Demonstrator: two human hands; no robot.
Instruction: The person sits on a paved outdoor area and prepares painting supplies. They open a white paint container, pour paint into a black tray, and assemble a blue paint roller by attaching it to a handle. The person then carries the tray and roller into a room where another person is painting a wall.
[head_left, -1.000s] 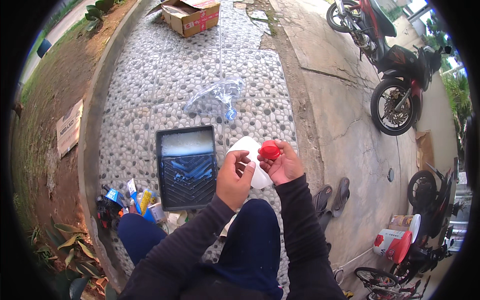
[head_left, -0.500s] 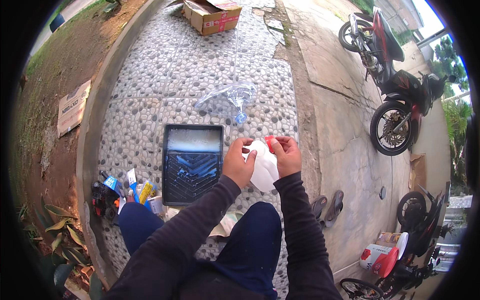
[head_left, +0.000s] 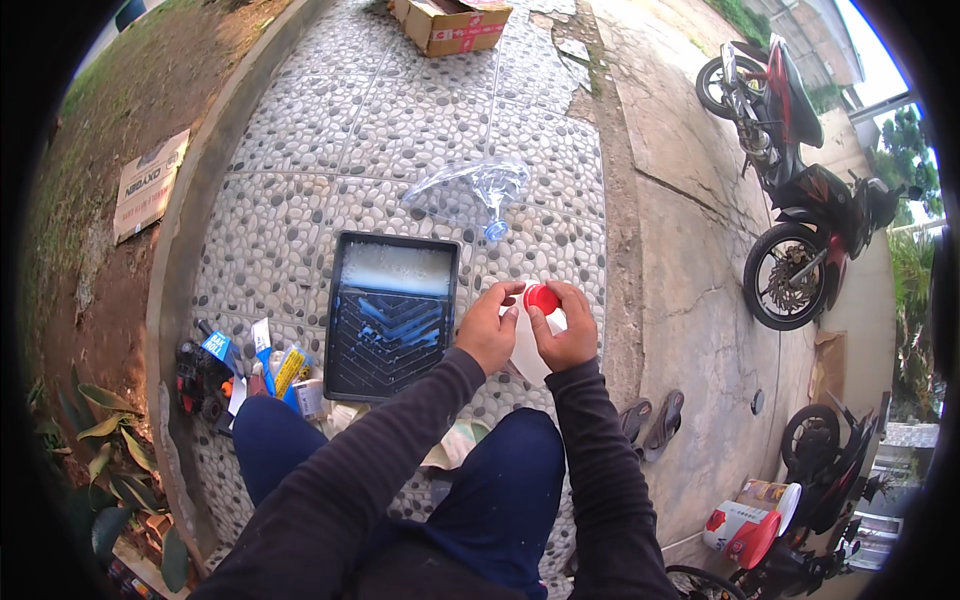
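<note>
1. Through the head camera I see my left hand wrapped around the upper body of a white plastic bottle with a round red screw cap, fingers curled round its side; it is closed on the bottle, holding it tilted in front of my knees.
2. My right hand is pinched narrow on the red cap, thumb and fingertips on its rim, with the palm behind the bottle's shoulder.
3. The bottle sits between the two hands, lifted clear of the pebble paving and just to the right of the black rectangular paint tray that holds white liquid at its far end.
4. I judge the bottle light to moderate and its wall somewhat soft: a hard squeeze from the left hand could dent it and push liquid up once the cap loosens. How full it is I cannot tell.
5. The cap looks stiff and small, and smooth plastic may slip; the rim is the right place to grip it, and the bottle is best held high, near the shoulder, where it is stiffest.
6. Beyond my grip lies a crumpled clear plastic bag; to the left of the tray are small tubes and packets.
</note>
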